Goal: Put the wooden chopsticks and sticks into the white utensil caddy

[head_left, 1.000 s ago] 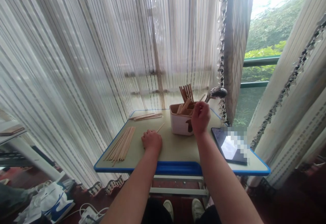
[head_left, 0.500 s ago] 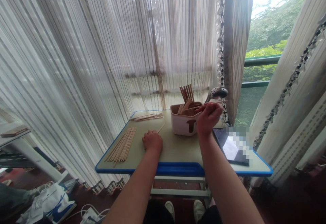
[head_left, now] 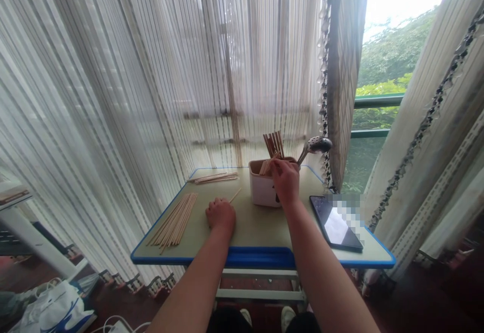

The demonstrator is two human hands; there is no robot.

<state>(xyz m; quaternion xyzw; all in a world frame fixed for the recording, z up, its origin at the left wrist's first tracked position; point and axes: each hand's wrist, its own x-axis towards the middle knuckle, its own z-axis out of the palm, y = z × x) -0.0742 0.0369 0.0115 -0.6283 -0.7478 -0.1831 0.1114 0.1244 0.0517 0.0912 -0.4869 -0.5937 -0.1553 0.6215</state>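
White plastic bag with blue print [head_left: 56, 310] lies on the dark floor at the near left, under the level of the table. Behind the table hangs a thin white striped curtain [head_left: 113, 96], and it covers the far side and the left side.

The table is a beige rectangular table with blue plastic edge [head_left: 257, 234]. On its left part lies a big bundle of thin wooden sticks [head_left: 174, 219], spread a little like a fan. Farther, near the far edge, lies a smaller flat group of thin wooden sticks [head_left: 214, 177]. One single thin wooden stick [head_left: 235, 195] lies just beside the fingers [head_left: 219, 204] of the left hand [head_left: 221, 215]. This hand rests on the table top with fingers curled closed, and it holds nothing.

Right of it stands a white square container with a brown mark [head_left: 260, 189], full of flat wooden sticks [head_left: 274, 144] and with a silver slotted ladle [head_left: 315, 145] leaning out to the right. The right hand [head_left: 285, 181] is above the near right corner of this container, with fingers bent down at its rim. I cannot tell if they grip a stick.

At the near right lies a black tablet [head_left: 333, 228], partly hidden by a blurred patch.
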